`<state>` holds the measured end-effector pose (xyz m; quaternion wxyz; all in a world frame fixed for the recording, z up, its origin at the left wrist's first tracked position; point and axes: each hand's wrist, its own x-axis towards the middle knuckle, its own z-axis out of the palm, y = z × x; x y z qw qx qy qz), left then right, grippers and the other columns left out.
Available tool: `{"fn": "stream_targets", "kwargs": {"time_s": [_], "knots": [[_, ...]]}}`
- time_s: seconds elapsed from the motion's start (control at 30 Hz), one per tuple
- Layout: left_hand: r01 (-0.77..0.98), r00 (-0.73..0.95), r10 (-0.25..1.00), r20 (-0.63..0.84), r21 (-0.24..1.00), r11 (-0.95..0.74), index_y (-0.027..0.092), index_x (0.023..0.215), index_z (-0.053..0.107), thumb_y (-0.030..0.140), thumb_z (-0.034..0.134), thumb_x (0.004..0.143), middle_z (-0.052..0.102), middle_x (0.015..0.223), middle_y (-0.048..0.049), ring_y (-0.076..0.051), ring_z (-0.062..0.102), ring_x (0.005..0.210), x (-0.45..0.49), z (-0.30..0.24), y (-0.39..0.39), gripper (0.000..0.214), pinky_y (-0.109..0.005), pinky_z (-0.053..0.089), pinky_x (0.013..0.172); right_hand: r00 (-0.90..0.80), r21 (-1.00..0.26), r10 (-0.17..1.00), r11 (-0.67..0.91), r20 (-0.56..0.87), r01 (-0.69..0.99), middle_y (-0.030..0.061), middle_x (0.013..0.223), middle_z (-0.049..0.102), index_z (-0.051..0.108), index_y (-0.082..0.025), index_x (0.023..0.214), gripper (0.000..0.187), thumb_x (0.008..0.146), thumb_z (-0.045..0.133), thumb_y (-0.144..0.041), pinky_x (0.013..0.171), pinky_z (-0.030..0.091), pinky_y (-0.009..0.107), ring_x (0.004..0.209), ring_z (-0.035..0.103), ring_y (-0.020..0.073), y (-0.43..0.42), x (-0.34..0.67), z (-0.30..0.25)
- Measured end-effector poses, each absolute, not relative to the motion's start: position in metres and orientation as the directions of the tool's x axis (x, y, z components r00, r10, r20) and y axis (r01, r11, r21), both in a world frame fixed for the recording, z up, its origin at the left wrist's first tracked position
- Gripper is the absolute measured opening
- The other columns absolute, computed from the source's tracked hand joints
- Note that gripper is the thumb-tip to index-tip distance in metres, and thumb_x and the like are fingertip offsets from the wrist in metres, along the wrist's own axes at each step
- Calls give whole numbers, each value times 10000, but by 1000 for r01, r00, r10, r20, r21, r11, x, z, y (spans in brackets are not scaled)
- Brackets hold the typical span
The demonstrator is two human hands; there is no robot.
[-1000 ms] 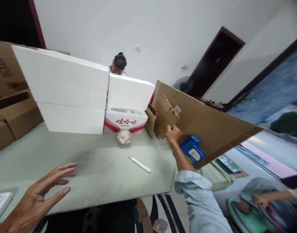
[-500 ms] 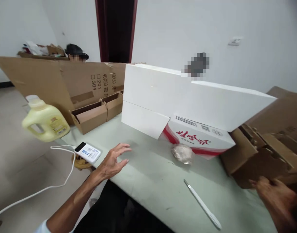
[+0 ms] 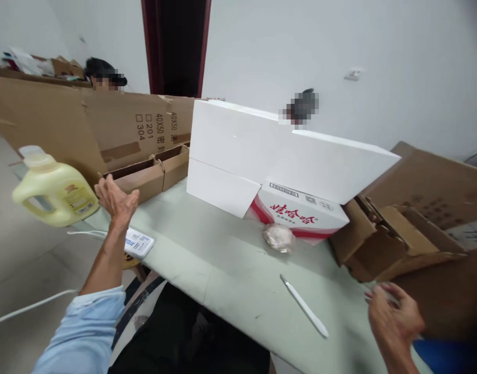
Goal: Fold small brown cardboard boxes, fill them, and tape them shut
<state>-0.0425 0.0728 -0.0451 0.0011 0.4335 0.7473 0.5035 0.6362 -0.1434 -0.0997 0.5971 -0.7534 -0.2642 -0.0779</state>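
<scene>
My left hand (image 3: 117,200), its fingers spread and bent, is at the near left end of a long brown cardboard box (image 3: 140,182) with open compartments. Whether the fingertips touch it I cannot tell. Below the wrist lies a white power bank (image 3: 139,243) with a cable, partly covered by the arm. My right hand (image 3: 396,317) hovers over the right side of the table, fingers curled in; anything inside them is hidden. Just beyond it stands another open brown cardboard box (image 3: 378,249). A white-handled scalpel (image 3: 304,306) rests on the table (image 3: 222,270) to its left.
A yellow jug (image 3: 55,192) stands at the left edge. In the middle are a white foam box (image 3: 277,148), a red-and-white carton (image 3: 300,208) and a plastic-wrapped lump (image 3: 279,238). Large cardboard (image 3: 117,119) stands behind. Two people's heads show beyond the panels.
My left hand has moved left and away from me, over the power bank to the compartment box. My right hand has come off the right cardboard box, and its fingers have curled. The view has shifted right.
</scene>
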Motion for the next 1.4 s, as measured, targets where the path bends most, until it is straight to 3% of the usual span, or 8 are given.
{"fn": "stream_targets", "kwargs": {"time_s": [0.27, 0.5, 0.7, 0.87, 1.0, 1.17, 1.3, 1.4], "knots": [[682, -563, 726, 395, 718, 138, 136, 1451, 539, 469, 706, 932, 474, 1586, -110, -508, 363, 1552, -65, -44, 65, 639, -668, 369, 1170, 800, -851, 430, -123, 419, 511, 84, 1080, 766, 730, -218, 1131, 548, 732, 697, -591, 671, 576, 418, 679, 708, 230, -163, 563, -86], [721, -521, 761, 387, 676, 150, 151, 1225, 704, 191, 744, 848, 455, 1546, -161, -393, 595, 1335, -64, -48, 70, 381, -543, 481, 1142, 721, -821, 487, -13, 493, 570, 106, 1048, 795, 767, -176, 1139, 569, 801, 730, -633, 619, 555, 346, 683, 717, 213, -154, 516, -58], [732, -532, 768, 356, 650, 205, 182, 1121, 737, 179, 660, 884, 607, 1140, -132, -369, 654, 1089, -62, -51, 67, 250, -512, 529, 999, 646, -795, 548, 58, 531, 604, 111, 1042, 809, 786, -187, 1137, 502, 859, 735, -603, 649, 569, 343, 693, 726, 203, -152, 483, -41], [766, -489, 782, 386, 619, 174, 180, 989, 734, 202, 623, 889, 609, 988, -112, -348, 641, 995, -53, -49, 37, 150, -483, 533, 945, 578, -759, 590, 94, 564, 644, 96, 988, 801, 793, -196, 1102, 423, 894, 717, -556, 657, 598, 349, 664, 717, 195, -153, 465, -34], [798, -368, 828, 422, 601, 49, 213, 930, 719, 251, 658, 861, 633, 960, -72, -288, 632, 903, -33, -47, 1, 99, -428, 544, 895, 503, -729, 648, 119, 572, 674, 66, 946, 778, 781, -215, 1066, 381, 912, 699, -554, 634, 579, 347, 651, 693, 189, -150, 453, -34], [745, -166, 849, 502, 627, -225, 234, 761, 603, 171, 505, 853, 659, 887, -36, -205, 637, 816, 4, -42, -34, 148, -318, 519, 767, 353, -727, 788, 169, 505, 666, 28, 930, 724, 784, -238, 1101, 369, 921, 711, -553, 654, 576, 342, 657, 645, 168, -140, 434, -41], [559, 10, 860, 510, 711, -427, 233, 717, 584, 232, 507, 854, 702, 959, -73, -229, 675, 954, 30, -47, -52, 157, -251, 415, 558, 303, -814, 891, 115, 338, 569, 28, 867, 720, 748, -223, 1272, 545, 927, 714, -643, 693, 583, 352, 737, 659, 201, -132, 424, -55], [457, 197, 880, 432, 753, -473, 224, 716, 611, 241, 529, 865, 687, 946, -76, -231, 678, 959, 39, -56, -67, 171, -212, 391, 523, 283, -851, 925, 73, 252, 520, 100, 1072, 779, 723, -213, 1354, 678, 927, 675, -737, 797, 620, 403, 921, 725, 257, -127, 421, -69]]}}
